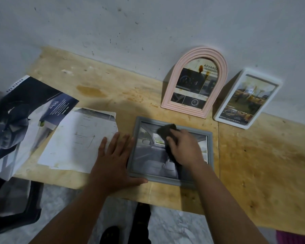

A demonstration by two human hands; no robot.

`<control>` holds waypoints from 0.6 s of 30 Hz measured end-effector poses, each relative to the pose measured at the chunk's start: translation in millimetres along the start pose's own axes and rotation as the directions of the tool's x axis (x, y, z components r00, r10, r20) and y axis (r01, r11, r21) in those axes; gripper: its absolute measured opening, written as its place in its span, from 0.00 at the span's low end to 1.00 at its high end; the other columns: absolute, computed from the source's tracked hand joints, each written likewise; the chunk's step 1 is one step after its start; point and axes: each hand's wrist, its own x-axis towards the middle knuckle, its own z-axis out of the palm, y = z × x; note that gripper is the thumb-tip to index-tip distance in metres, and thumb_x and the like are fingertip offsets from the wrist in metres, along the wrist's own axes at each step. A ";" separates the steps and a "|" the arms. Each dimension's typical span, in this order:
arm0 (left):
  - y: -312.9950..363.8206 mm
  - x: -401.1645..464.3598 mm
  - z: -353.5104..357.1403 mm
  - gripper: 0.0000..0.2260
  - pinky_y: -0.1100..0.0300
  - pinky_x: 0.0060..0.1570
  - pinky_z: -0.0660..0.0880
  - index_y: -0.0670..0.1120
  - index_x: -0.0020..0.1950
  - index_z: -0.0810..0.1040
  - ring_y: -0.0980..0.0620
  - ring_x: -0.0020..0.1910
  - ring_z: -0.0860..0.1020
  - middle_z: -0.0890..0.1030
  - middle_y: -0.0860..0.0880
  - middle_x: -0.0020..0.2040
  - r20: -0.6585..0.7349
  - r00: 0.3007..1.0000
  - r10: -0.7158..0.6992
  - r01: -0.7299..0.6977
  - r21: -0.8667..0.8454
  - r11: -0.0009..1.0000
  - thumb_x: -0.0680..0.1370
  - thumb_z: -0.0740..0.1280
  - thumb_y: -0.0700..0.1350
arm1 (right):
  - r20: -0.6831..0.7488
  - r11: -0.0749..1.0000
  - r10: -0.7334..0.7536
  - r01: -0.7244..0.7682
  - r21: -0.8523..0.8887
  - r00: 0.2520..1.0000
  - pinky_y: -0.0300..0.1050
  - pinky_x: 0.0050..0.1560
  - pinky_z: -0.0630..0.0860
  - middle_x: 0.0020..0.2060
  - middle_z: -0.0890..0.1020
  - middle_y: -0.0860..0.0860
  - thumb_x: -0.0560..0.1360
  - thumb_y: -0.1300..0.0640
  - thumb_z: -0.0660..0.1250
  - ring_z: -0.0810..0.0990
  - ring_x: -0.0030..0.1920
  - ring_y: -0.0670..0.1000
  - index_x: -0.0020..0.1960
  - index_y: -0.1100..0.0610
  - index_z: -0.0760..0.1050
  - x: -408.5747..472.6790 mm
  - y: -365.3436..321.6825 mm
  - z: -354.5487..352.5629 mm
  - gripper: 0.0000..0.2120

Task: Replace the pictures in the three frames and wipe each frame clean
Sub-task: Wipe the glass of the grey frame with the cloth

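currently wiping the third frame, by the look of it. plywood worktop [271, 164] runs along the wall, stained in patches. far left on it lies an open car brochure [25, 120], with a loose printed sheet [81, 138] just beside it, partly under the left hand. grey frame [210, 155] lies flat near the front edge, car-interior picture face up. pink arched frame [194, 81] and white frame [246, 99] lean against the wall behind it, both with pictures in; their glazing looks spotted, can't tell if it's dirt or print.

left hand [114, 161] is flat, fingers straight, pressed against the grey frame's left edge, thumb along its bottom corner. right hand [185, 147] grips a black cloth [165, 131] and presses it on the glazing, upper middle.

to do this well, i'd say: keep the left hand bracing so the frame doesn't skate, work the cloth in overlapping passes across the glazing, then run it round the moulding and into the corners. light pressure, the front may flex.
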 end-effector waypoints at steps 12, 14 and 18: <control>1.2 0.2 2.4 0.61 0.31 0.78 0.52 0.46 0.85 0.51 0.41 0.85 0.46 0.51 0.44 0.86 -0.008 1.000 0.002 -0.002 0.024 1.000 0.65 0.54 0.86 | 0.252 0.974 -0.222 0.226 0.013 0.942 0.51 0.50 0.78 0.58 0.77 0.49 0.83 0.46 0.60 0.80 0.54 0.54 0.72 0.45 0.74 -69.7 -21.5 2.9 0.18; 1.2 0.1 1.7 0.61 0.31 0.78 0.52 0.46 0.85 0.52 0.42 0.85 0.46 0.51 0.44 0.86 -0.010 1.000 -0.001 0.001 0.015 1.000 0.65 0.54 0.86 | 0.121 0.981 -0.196 0.195 0.024 0.973 0.52 0.51 0.78 0.57 0.78 0.51 0.83 0.47 0.61 0.80 0.54 0.55 0.72 0.46 0.74 -41.7 -21.9 -7.1 0.18; 3.1 0.4 0.1 0.61 0.32 0.78 0.51 0.46 0.86 0.50 0.42 0.85 0.46 0.51 0.45 0.86 0.003 1.000 -0.011 0.011 0.025 1.000 0.65 0.54 0.87 | -0.046 0.999 -0.031 0.033 0.038 0.998 0.54 0.52 0.79 0.60 0.78 0.55 0.83 0.48 0.61 0.80 0.56 0.59 0.72 0.50 0.74 -1.5 -20.5 8.7 0.19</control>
